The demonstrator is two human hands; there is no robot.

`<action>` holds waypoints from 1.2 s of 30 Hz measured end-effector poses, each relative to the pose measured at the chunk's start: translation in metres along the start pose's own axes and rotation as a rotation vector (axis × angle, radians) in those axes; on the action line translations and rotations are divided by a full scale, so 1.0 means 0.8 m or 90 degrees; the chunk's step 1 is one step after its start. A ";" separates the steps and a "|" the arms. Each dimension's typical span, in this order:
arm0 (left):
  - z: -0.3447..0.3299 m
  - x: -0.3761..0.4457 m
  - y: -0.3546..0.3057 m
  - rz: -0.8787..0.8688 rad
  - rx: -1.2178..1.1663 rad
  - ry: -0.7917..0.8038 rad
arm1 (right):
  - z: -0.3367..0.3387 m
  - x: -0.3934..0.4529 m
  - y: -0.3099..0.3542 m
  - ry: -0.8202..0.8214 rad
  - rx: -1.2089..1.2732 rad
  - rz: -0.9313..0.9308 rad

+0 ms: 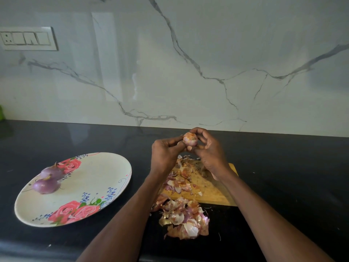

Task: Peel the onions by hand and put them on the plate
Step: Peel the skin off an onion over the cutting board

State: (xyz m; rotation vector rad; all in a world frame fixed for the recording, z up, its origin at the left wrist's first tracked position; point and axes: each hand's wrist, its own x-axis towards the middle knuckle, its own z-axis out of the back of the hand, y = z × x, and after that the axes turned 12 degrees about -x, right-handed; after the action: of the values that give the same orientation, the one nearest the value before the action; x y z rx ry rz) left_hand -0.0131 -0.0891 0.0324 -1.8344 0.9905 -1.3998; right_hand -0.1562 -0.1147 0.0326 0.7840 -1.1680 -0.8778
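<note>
Both hands hold one small onion (pixel 190 139) up over the far end of the wooden cutting board (pixel 211 190). Pale pink with orange skin on top, it sits between the fingertips. My left hand (pixel 166 152) pinches its left side. My right hand (pixel 209 150) curls around its right side and underside. Two peeled purple onions (pixel 45 185) (pixel 52 172) lie side by side on the left part of a white oval plate (pixel 90 178) with red rose prints, left of my arms.
Loose onion skins (pixel 186 218) are heaped on the black counter (pixel 283 167) before the board, and more lie on the board. A marble wall rises behind, with a switch panel (pixel 28 38) at upper left. A green object (pixel 1 112) shows at the left edge.
</note>
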 end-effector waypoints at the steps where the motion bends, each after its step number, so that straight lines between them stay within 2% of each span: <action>1: 0.000 0.000 0.001 -0.012 0.022 -0.003 | -0.001 0.000 -0.001 -0.001 -0.005 0.004; 8: -0.004 -0.003 0.004 -0.069 0.132 -0.026 | -0.003 0.002 -0.006 0.006 -0.020 0.015; 16: 0.001 -0.005 0.011 -0.080 0.148 -0.061 | -0.006 0.000 -0.001 0.019 0.011 -0.013; 25: 0.004 0.005 0.008 -0.059 0.163 -0.076 | 0.006 0.006 0.001 0.072 0.206 -0.138; 30: 0.009 0.009 0.011 -0.039 0.153 -0.122 | 0.012 0.008 0.004 0.090 0.359 -0.148; 36: 0.014 0.013 0.018 -0.010 0.157 -0.093 | 0.015 0.009 0.000 0.084 0.359 -0.159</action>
State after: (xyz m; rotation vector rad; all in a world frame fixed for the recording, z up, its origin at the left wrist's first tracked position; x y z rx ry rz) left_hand -0.0033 -0.1049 0.0232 -1.7346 0.6981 -1.3125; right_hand -0.1665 -0.1220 0.0386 1.4507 -1.2301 -0.6861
